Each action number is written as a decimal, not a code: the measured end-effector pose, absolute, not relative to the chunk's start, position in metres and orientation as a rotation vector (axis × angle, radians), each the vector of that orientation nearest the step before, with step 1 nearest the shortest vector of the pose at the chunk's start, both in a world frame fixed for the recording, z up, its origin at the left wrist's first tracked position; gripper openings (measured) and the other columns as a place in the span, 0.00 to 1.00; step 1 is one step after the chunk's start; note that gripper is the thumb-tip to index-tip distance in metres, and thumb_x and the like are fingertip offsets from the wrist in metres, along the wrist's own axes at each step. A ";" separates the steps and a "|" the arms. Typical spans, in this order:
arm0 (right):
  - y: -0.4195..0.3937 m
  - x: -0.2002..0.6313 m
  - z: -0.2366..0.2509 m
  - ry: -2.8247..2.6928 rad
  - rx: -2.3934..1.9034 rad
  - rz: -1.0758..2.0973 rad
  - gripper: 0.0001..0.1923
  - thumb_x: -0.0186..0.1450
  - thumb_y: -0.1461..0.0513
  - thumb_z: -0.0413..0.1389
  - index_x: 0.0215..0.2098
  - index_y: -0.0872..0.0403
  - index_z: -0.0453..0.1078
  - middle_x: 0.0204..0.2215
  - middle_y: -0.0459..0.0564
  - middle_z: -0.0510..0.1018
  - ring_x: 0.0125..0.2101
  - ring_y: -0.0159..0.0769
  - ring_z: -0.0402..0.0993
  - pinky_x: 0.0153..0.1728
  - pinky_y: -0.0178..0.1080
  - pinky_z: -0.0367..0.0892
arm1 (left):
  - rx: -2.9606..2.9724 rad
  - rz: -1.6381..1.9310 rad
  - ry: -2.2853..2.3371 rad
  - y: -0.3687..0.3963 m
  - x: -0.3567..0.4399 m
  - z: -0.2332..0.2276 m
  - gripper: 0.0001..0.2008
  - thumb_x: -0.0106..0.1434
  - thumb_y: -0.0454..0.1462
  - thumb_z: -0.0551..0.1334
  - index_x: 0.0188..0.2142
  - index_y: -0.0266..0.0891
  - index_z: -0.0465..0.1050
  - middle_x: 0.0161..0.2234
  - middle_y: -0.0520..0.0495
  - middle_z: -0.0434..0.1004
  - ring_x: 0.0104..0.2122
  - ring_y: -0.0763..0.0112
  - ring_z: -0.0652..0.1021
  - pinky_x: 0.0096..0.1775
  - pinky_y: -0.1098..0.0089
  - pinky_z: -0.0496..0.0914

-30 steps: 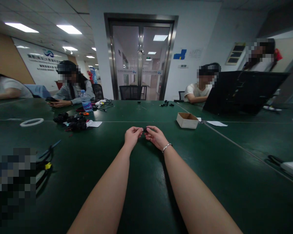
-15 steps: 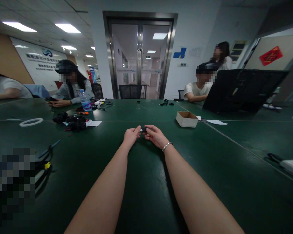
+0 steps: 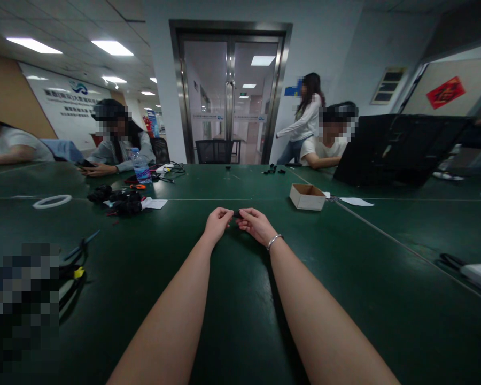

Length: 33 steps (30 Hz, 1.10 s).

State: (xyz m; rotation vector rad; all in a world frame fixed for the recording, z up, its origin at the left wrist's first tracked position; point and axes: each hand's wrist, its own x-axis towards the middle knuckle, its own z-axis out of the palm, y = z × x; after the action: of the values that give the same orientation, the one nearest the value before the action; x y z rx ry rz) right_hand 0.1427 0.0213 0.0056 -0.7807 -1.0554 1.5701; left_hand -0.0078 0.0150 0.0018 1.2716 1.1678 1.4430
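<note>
Both my arms stretch out over the dark green table (image 3: 232, 299). My left hand (image 3: 216, 224) and my right hand (image 3: 255, 224) meet fingertip to fingertip and pinch a small black part (image 3: 237, 214) between them, just above the table top. The part is mostly hidden by my fingers. A silver bracelet (image 3: 273, 241) circles my right wrist.
An open cardboard box (image 3: 307, 197) stands to the right, with white paper (image 3: 355, 202) past it and a black laptop (image 3: 401, 149) behind. At left lie black parts (image 3: 118, 200), a white ring (image 3: 52, 201), pliers (image 3: 78, 254), a water bottle (image 3: 141, 167). Seated people ring the table; one walks by the door.
My hands stay together on the small black part, barely shifting. The standing person at the back right has walked left toward the glass door.
</note>
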 end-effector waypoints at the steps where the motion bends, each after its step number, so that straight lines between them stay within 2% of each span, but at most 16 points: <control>1: 0.021 0.142 0.006 -1.051 -0.792 1.565 0.11 0.57 0.61 0.67 0.32 0.57 0.70 0.22 0.49 0.76 0.21 0.30 0.72 0.23 0.31 0.71 | 1.262 1.452 1.140 0.013 -0.007 0.004 0.13 0.51 0.43 0.68 0.31 0.36 0.71 0.27 0.49 0.73 0.27 0.73 0.73 0.26 0.76 0.66; 4: 0.021 0.141 0.007 -1.063 -0.811 1.562 0.13 0.59 0.59 0.67 0.31 0.57 0.68 0.21 0.50 0.76 0.20 0.30 0.72 0.22 0.30 0.70 | 1.258 1.456 1.117 0.010 -0.006 0.007 0.13 0.50 0.39 0.68 0.35 0.37 0.73 0.32 0.46 0.75 0.32 0.71 0.74 0.28 0.75 0.68; 9: 0.020 0.139 0.008 -1.095 -0.845 1.541 0.16 0.61 0.55 0.64 0.28 0.56 0.65 0.19 0.51 0.75 0.18 0.29 0.71 0.20 0.29 0.68 | 1.275 1.449 1.100 0.009 -0.008 0.007 0.13 0.49 0.37 0.68 0.36 0.37 0.74 0.39 0.43 0.76 0.37 0.67 0.75 0.31 0.74 0.70; 13: 0.020 0.138 0.009 -1.110 -0.876 1.537 0.17 0.63 0.53 0.62 0.27 0.56 0.64 0.18 0.50 0.75 0.17 0.29 0.70 0.19 0.28 0.68 | 1.258 1.450 1.064 0.009 -0.008 0.007 0.14 0.50 0.40 0.68 0.36 0.38 0.74 0.39 0.43 0.76 0.38 0.66 0.76 0.33 0.72 0.70; 18: 0.019 0.136 0.010 -1.125 -0.896 1.531 0.14 0.66 0.57 0.60 0.28 0.57 0.64 0.19 0.51 0.76 0.17 0.28 0.70 0.19 0.28 0.68 | 1.239 1.475 1.061 0.008 -0.008 0.006 0.18 0.50 0.44 0.69 0.37 0.37 0.74 0.39 0.41 0.76 0.39 0.64 0.76 0.34 0.71 0.71; 21: 0.018 0.136 0.010 -1.132 -0.904 1.528 0.13 0.68 0.59 0.58 0.29 0.57 0.64 0.19 0.52 0.76 0.16 0.28 0.70 0.19 0.27 0.67 | 1.208 1.489 1.011 0.011 -0.010 0.003 0.20 0.47 0.43 0.71 0.39 0.37 0.74 0.42 0.41 0.76 0.41 0.63 0.75 0.37 0.68 0.71; 28: 0.019 0.136 0.011 -1.127 -0.896 1.541 0.14 0.68 0.57 0.57 0.29 0.57 0.64 0.19 0.53 0.76 0.17 0.29 0.71 0.20 0.29 0.68 | 1.082 1.551 0.924 0.017 -0.007 -0.002 0.22 0.44 0.39 0.73 0.40 0.37 0.73 0.45 0.41 0.74 0.43 0.64 0.75 0.44 0.65 0.70; 30: 0.018 0.136 0.011 -1.124 -0.895 1.542 0.13 0.69 0.59 0.55 0.29 0.57 0.63 0.19 0.53 0.76 0.17 0.29 0.71 0.20 0.29 0.69 | 1.055 1.560 0.957 0.018 -0.005 -0.003 0.22 0.45 0.41 0.72 0.40 0.37 0.73 0.44 0.41 0.74 0.41 0.66 0.75 0.43 0.65 0.70; 33: 0.019 0.136 0.011 -1.123 -0.902 1.537 0.13 0.69 0.60 0.55 0.29 0.58 0.63 0.19 0.53 0.76 0.17 0.29 0.71 0.20 0.28 0.69 | 1.111 1.500 1.009 0.020 -0.005 -0.005 0.21 0.47 0.46 0.71 0.36 0.35 0.73 0.36 0.43 0.75 0.35 0.69 0.75 0.39 0.68 0.70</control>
State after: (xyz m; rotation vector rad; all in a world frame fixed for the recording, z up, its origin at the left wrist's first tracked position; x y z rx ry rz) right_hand 0.1364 0.0186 0.0108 -0.9021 -1.1226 1.5367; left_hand -0.0047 0.0195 -0.0049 1.1109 1.0088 1.5001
